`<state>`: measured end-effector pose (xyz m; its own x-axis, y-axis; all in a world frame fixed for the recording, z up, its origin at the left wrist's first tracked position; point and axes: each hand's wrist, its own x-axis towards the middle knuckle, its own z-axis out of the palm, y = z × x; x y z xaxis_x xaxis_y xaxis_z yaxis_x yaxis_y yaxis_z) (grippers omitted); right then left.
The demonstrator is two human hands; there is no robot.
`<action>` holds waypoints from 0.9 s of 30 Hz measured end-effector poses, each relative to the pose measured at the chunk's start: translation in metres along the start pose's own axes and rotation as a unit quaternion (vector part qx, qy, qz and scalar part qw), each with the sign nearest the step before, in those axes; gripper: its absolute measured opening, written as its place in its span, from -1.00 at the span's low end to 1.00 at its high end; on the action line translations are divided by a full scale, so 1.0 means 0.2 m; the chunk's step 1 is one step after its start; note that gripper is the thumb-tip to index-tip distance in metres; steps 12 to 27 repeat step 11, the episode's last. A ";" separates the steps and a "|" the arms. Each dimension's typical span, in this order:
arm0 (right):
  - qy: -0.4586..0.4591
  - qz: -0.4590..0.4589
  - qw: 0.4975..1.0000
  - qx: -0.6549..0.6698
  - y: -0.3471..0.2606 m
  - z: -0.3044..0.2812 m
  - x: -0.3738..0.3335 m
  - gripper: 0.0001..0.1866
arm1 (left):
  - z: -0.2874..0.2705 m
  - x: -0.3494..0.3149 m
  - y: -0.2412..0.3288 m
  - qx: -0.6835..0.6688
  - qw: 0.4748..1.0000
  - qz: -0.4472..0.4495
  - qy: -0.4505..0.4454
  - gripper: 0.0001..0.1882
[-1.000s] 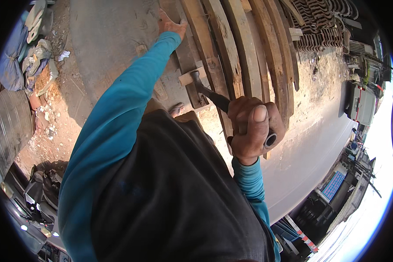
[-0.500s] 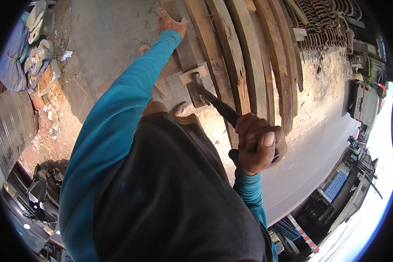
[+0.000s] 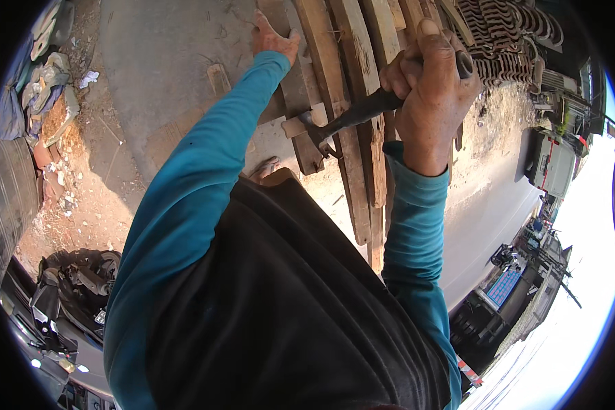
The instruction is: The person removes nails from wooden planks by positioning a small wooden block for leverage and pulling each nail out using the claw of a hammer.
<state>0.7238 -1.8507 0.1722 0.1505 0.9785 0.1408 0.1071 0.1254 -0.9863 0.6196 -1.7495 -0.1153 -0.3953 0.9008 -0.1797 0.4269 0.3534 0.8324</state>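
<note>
My right hand [image 3: 436, 92] is wrapped round the black handle of a claw hammer [image 3: 362, 113]. The hammer's head lies at a small pale wood block [image 3: 295, 127], its claw toward the near end of a dark wooden plank [image 3: 307, 156]. At the far part of that plank my left hand [image 3: 277, 42] grips across its width, thumb on one side and fingers on the other. Whether a nail sits under the hammer's head is too small to tell.
Several long timber beams [image 3: 352, 157] lie just right of the plank. Stacked curved roof tiles [image 3: 499, 44] stand at the far right. A foot [image 3: 265, 168] shows by the plank's near end. A parked motorcycle [image 3: 65, 294] and bundled sacks [image 3: 48, 89] are on the left.
My right hand has moved away from my body, swinging the hammer's handle sideways while its head stays by the wood block. My left hand keeps its grip on the plank.
</note>
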 end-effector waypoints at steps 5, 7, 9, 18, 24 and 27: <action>-0.008 0.013 1.000 0.019 -0.17 0.00 -0.14 -0.66 | -0.07 -0.14 -0.12 -0.037 0.999 -0.002 0.037 0.15; -0.001 0.055 0.998 0.018 -0.29 -0.02 -0.17 -0.68 | -0.16 -0.23 -0.09 -0.048 0.996 0.014 0.073 0.12; 0.004 0.042 0.999 0.023 -0.37 -0.10 -0.20 -0.68 | -0.37 -0.46 -0.06 -0.107 0.992 0.061 0.024 0.10; 0.053 0.019 0.996 0.067 -0.44 -0.21 -0.21 -0.66 | -0.55 -0.63 0.00 -0.172 0.979 0.099 -0.048 0.08; 0.053 0.019 0.996 0.067 -0.44 -0.21 -0.21 -0.66 | -0.55 -0.63 0.00 -0.172 0.979 0.099 -0.048 0.08; 0.053 0.019 0.996 0.067 -0.44 -0.21 -0.21 -0.66 | -0.55 -0.63 0.00 -0.172 0.979 0.099 -0.048 0.08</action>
